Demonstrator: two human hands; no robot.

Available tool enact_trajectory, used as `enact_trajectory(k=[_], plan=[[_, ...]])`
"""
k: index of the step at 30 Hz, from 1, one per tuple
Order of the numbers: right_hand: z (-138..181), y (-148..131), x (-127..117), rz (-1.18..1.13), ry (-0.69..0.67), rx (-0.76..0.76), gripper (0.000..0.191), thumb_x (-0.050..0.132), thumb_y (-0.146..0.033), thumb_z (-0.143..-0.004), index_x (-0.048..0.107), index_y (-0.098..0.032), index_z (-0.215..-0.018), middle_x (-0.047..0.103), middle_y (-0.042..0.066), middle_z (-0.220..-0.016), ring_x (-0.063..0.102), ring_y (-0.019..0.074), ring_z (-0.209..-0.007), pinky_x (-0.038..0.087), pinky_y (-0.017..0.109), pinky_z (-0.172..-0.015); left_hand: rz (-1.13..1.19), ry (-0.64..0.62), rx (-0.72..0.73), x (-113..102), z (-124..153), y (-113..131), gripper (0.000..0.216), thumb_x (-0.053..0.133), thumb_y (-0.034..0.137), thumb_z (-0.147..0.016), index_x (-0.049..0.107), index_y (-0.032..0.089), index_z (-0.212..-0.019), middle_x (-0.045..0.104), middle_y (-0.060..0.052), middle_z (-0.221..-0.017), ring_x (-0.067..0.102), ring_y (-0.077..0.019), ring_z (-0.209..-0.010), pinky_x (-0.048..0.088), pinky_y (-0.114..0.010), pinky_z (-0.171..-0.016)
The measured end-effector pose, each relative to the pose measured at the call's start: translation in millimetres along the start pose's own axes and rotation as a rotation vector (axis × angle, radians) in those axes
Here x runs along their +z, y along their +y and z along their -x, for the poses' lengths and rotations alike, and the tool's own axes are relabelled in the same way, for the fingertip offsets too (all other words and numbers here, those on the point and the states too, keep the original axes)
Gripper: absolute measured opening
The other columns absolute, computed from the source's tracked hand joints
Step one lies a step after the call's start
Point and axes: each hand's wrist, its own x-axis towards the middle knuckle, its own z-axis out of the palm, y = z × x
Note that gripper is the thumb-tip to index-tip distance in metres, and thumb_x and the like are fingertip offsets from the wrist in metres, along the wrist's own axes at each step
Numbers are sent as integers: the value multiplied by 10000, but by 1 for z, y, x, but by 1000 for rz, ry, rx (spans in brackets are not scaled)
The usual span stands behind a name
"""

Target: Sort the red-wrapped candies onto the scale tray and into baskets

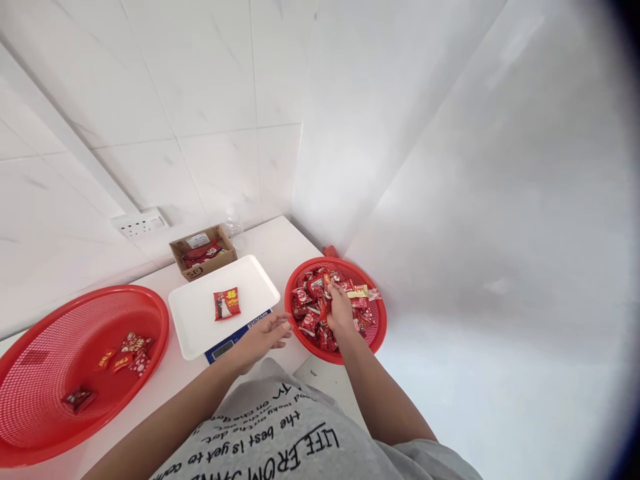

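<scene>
My right hand (340, 310) is inside the small red basket (381, 327), its fingers closed round a red-wrapped candy (327, 278). Many wrapped candies (309, 323), mostly red, lie heaped beneath and around it. Between the scale and this basket, my left hand (267, 335) hovers with its fingers apart and nothing in it. Its fingertips are close to the basket's left rim. The digital scale (216, 353) carries a white tray (187, 327), and on that tray lies one red packet (227, 304) with yellow print and a couple's picture.
At the left stands a large red basket (35, 380) with several candy packets (133, 353) in it. Behind the tray, an open cardboard box (213, 265) holds red packets. Walls close in the white table (270, 240) at the back and right; a socket (141, 225) is on the back wall.
</scene>
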Motion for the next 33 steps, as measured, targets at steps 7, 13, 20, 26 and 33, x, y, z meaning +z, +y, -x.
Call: enact_trajectory(k=[7, 13, 20, 26, 33], plan=[[13, -21, -6, 30, 67, -43, 377, 564, -442, -722, 567, -228, -1032, 646, 60, -1108, 608, 200, -1013, 509, 348, -853, -33, -32, -23, 1, 1, -2, 485, 645, 521, -760, 586, 202, -1120, 651, -99, -1073, 608, -204, -964, 446, -347, -836], [48, -47, 13, -84, -86, 14, 341, 634, -420, -690, 566, -234, -968, 654, 36, -1005, 614, 191, -917, 508, 347, -821, 0, -19, 8, 6, 4, 7, 492, 666, 494, -754, 583, 201, -1139, 652, -95, -1051, 612, -189, -919, 452, -330, -809], [92, -86, 26, -1, -569, -38, 264, 700, -401, -725, 633, -225, -911, 660, 10, -896, 582, 163, -835, 472, 313, -802, 262, 46, 130, 11, 6, 38, 413, 642, 530, -765, 605, 180, -982, 622, -21, -842, 586, -123, -710, 474, -261, -660], [101, -94, 27, -160, -638, 134, 314, 761, -411, -664, 647, -239, -901, 659, -12, -857, 577, 141, -784, 476, 286, -766, 312, 105, 156, 8, 13, 52, 342, 762, 401, -681, 606, 157, -863, 623, 8, -721, 561, -94, -640, 466, -229, -625], [99, -97, 31, -376, -554, 350, 352, 815, -343, -598, 631, -243, -881, 656, -27, -830, 583, 124, -708, 490, 257, -669, 375, 172, 251, 4, 19, 55, 303, 760, 362, -690, 592, 173, -858, 635, 24, -698, 579, -89, -637, 474, -232, -652]])
